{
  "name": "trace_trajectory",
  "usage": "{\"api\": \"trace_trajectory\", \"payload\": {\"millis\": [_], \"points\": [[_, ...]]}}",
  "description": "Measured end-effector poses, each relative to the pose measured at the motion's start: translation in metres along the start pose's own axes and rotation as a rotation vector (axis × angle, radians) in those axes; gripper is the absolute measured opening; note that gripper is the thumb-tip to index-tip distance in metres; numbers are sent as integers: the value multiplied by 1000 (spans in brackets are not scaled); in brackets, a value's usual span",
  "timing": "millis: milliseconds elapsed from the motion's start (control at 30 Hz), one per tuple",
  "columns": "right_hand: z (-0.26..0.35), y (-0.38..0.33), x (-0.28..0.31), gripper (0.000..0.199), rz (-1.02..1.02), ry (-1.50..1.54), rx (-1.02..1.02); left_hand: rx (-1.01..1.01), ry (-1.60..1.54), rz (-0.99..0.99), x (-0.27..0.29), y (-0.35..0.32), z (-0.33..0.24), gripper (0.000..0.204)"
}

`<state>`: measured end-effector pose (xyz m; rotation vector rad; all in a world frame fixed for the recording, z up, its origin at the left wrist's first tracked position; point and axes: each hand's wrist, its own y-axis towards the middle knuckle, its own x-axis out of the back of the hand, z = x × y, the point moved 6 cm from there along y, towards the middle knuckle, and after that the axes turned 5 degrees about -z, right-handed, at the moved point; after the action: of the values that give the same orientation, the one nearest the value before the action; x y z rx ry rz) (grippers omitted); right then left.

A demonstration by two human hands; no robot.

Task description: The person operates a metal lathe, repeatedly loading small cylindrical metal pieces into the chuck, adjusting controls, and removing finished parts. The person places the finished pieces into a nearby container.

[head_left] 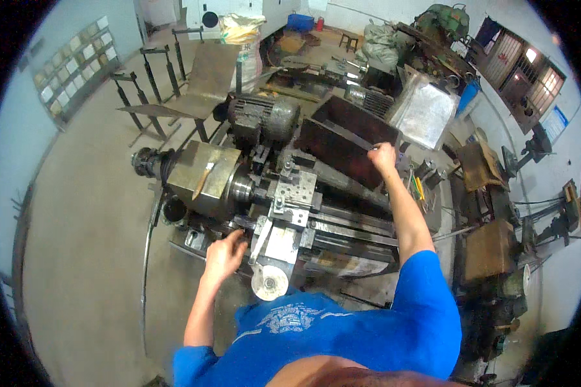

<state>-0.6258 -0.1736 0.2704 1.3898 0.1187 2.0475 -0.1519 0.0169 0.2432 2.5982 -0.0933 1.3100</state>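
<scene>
A metal lathe (284, 193) on a workshop floor is being worked from above. The left hand (224, 253) is being closed around a lever at the machine's front, beside a pale round handwheel (269, 282). The right hand (383, 157) is being curled over the rim of a dark metal tray (342, 138) behind the bed.

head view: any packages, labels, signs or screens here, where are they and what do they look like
Sack: top centre, on the floor behind the lathe, bulging, white and yellow.
Wall board: upper left wall, rows of small pale cards.
Blue sign: right wall by the window, small rectangle.
Grey sacks: top, right of centre, slumped pile.
</scene>
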Motion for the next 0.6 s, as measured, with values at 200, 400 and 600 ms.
{"api": "trace_trajectory", "payload": {"millis": [200,400,600], "points": [[19,-96,-9,32,-47,129,318,-113,214,120,-11,-18,30,30],[2,-236,-4,35,95,568,176,-208,90,82,-7,-17,37,30],[51,-297,24,30,162,625,293,-5,-756,212,-34,12,9,23]]}}
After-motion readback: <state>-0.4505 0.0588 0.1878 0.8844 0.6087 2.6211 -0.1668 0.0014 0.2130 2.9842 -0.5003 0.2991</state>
